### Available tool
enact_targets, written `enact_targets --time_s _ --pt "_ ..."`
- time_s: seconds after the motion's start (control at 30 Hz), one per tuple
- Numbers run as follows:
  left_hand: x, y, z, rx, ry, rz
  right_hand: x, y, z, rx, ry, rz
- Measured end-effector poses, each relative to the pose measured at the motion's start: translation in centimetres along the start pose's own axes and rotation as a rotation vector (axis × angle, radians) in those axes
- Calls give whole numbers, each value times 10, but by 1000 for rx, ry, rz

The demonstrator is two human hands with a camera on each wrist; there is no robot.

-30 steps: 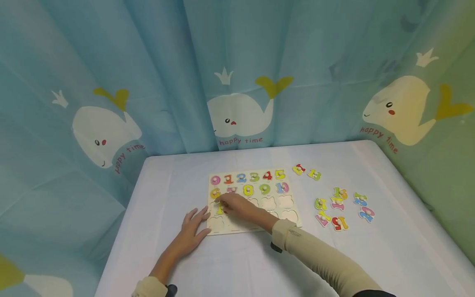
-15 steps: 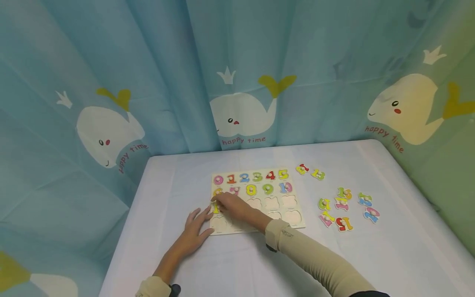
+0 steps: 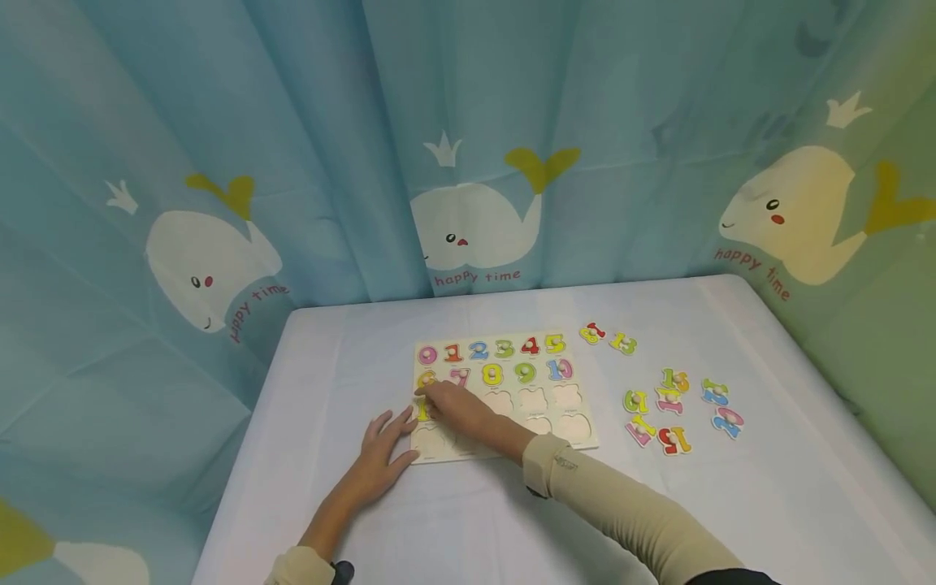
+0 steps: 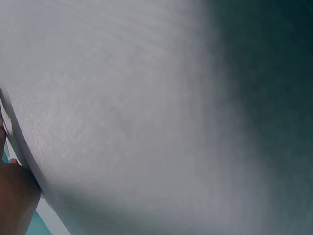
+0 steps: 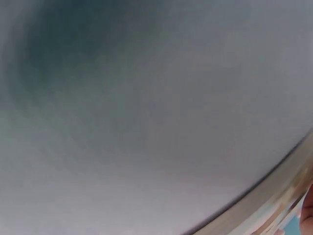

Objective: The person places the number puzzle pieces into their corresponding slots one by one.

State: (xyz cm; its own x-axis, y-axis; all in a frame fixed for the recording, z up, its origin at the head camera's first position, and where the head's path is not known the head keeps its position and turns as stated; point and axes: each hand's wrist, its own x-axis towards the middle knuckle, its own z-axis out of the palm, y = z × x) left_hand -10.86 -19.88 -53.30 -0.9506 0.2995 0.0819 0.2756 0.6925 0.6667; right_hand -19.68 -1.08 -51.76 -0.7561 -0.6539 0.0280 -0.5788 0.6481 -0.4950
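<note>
A wooden number puzzle board (image 3: 504,415) lies on the table, with number pieces in its two upper rows. My right hand (image 3: 459,410) bends over the left end of the third row. Its fingers pinch a yellow number puzzle piece (image 3: 422,410), mostly covered by the hand. At the board's left edge, my left hand (image 3: 380,463) rests with spread fingers, their tips touching the border. Blurred tabletop fills most of both wrist views; part of the left hand (image 4: 17,196) and a sliver of the right hand (image 5: 307,215) show at the edges.
Several loose number pieces lie right of the board, including a red and green 15 (image 3: 674,440), a blue and green piece (image 3: 715,392) and a yellow and green 13 (image 3: 623,343). A curtain with whales (image 3: 475,227) hangs behind the white table (image 3: 556,520).
My right hand has shifted slightly left relative to the board, keeping its fingers at the yellow piece. The left hand stays at the board's edge; the head view sways a little.
</note>
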Motion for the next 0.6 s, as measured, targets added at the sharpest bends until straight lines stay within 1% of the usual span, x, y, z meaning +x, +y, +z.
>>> enact_targets --time_s 0.13,0.23,0.37,0.43,0.5,0.6 --pt "1 0 1 -10 -7 -3 -5 5 -3 22 -1 12" --pt "1 1 2 -12 -13 -17 -14 12 -9 98 40 40" --pt "2 3 2 -7 -27 -47 -30 27 -20 227 165 57" --pt "1 4 2 -5 -33 -64 -38 37 -25 261 236 40" --pt "1 4 1 2 -37 -76 -45 47 -30 281 297 53" --pt "0 5 -1 13 -36 -93 -56 59 -38 308 364 70"
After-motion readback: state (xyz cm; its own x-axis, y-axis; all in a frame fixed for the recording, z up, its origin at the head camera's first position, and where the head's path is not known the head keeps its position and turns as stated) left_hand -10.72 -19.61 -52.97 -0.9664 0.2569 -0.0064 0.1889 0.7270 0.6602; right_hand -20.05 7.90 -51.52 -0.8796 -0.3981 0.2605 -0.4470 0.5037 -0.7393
